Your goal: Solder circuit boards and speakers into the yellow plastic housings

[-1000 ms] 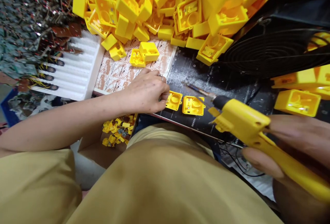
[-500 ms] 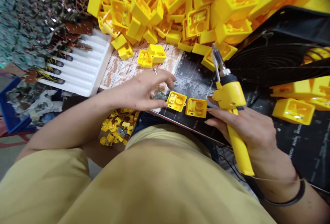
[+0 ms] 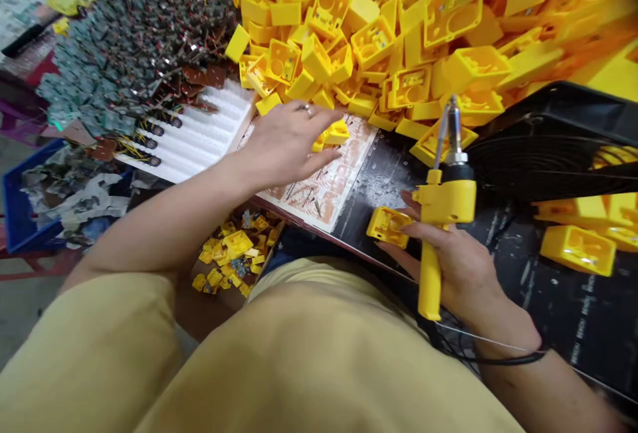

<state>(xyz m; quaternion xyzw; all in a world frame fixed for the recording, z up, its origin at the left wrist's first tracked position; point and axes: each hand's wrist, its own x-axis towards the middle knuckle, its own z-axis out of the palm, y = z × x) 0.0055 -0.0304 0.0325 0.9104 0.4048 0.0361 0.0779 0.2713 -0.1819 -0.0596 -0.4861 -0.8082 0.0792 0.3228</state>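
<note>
My right hand (image 3: pixel 456 263) grips a yellow soldering iron (image 3: pixel 441 207) held upright, its metal tip pointing away from me; the fingertips also touch a small yellow plastic housing (image 3: pixel 387 226) lying on the black mat (image 3: pixel 563 293). My left hand (image 3: pixel 286 141) reaches forward over the patterned sheet (image 3: pixel 326 190), fingers spread, onto loose yellow housings (image 3: pixel 335 134) at the foot of the big heap of yellow housings (image 3: pixel 399 28). I cannot make out whether it holds one.
A white slotted foam tray (image 3: pixel 199 137) lies left of the sheet, with a heap of small circuit boards (image 3: pixel 129 41) behind it. A black fan (image 3: pixel 553 154) stands at the right. Yellow scraps (image 3: pixel 234 254) fill a box below the table edge. A blue bin (image 3: pixel 24 220) sits far left.
My left hand left the two housings on the mat and moved forward to the loose housings by the heap. My right hand turned the iron upright and reached one housing.
</note>
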